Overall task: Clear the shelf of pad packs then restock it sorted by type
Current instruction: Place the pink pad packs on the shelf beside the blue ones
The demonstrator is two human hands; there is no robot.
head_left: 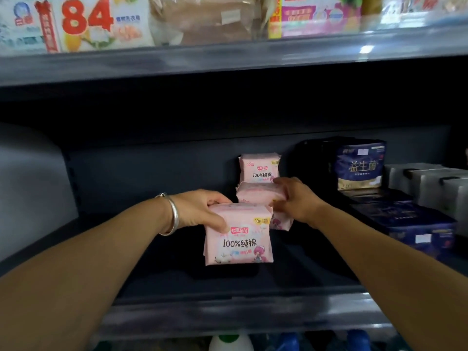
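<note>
My left hand (202, 210) grips the top left corner of a pink pad pack (239, 236) that stands upright at the middle of the dark shelf (240, 296). Just behind it, my right hand (295, 198) holds a second pink pack (258, 192), tilted with its top toward me. A third pink pack (259, 167) stands upright against the back wall, behind the other two. Dark blue pad packs lie flat at the right (405, 219), and one blue pack (359, 165) stands upright behind them.
The upper shelf (228, 59) hangs low overhead and carries detergent bags and a brown package. Grey boxed goods (430, 183) fill the far right. A pale rounded object (27, 188) sits at the left. Bottles (230, 342) show on the level below.
</note>
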